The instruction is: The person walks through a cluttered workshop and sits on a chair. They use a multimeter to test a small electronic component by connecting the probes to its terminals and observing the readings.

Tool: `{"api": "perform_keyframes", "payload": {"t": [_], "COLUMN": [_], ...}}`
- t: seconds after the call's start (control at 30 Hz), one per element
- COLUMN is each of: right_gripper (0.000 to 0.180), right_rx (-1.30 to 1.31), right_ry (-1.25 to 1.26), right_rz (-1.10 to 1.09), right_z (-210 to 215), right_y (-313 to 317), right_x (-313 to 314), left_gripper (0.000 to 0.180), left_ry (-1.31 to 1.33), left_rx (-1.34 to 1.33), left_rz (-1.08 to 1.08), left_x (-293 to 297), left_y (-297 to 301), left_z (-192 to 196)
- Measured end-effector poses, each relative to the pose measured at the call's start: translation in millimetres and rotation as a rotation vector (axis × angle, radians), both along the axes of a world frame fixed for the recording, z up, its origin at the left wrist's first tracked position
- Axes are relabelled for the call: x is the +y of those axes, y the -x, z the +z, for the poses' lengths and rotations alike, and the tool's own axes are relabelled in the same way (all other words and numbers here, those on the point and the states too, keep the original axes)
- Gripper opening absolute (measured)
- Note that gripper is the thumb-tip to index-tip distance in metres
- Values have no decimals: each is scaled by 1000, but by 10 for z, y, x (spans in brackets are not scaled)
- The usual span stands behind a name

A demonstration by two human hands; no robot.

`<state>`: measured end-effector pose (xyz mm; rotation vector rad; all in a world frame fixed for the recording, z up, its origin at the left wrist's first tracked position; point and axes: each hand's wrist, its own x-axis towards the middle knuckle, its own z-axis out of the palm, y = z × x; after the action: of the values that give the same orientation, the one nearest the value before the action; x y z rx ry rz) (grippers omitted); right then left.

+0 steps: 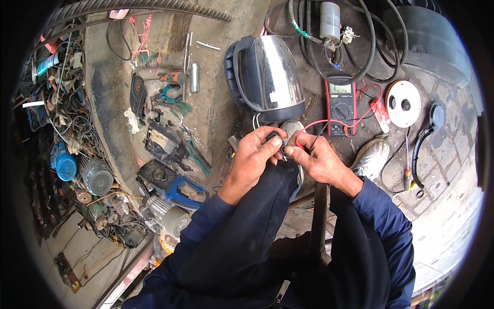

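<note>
In front of my knees, my left hand (248, 164) is closed, thumb and fingers pinching a small black part (275, 137). My fingers partly cover it, so its kind cannot be told. My right hand (325, 164) is closed too, close against the left, gripping the multimeter probes. A red lead (320, 122) and a black lead run from that hand to the red-cased multimeter (341, 109), which lies face up on the ground. Beyond my hands, a kettle (272, 77) with a shiny metal body and dark handle lies on its side, white wires at its bottom end.
Right of the multimeter lie a round white disc (395, 103), a grey-blue lid with a curved black strip (436, 116) and a screwdriver (407, 180). Cable loops and a grey cylinder (330, 21) are at the far side. Pliers (172, 98), tool parts and motors (98, 176) crowd the left.
</note>
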<state>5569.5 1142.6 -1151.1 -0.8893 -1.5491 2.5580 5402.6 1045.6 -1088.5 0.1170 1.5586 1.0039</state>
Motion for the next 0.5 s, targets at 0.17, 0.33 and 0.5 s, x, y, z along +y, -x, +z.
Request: {"api": "perform_keyframes", "payload": {"t": [0.17, 0.33, 0.5], "right_gripper": [33, 32, 31], "right_rx": [14, 14, 25], "right_ry": [3, 4, -3], "right_rz": [-10, -16, -18], "right_z": [22, 41, 74], "right_y": [21, 44, 58], "right_x": [-8, -27, -6], "left_gripper": [21, 21, 20], "left_ry": [2, 2, 9], "left_rx": [-14, -52, 31], "left_rz": [58, 114, 120], "left_x": [-19, -21, 6], "left_y": [-15, -5, -43], "left_z": [10, 52, 112]}}
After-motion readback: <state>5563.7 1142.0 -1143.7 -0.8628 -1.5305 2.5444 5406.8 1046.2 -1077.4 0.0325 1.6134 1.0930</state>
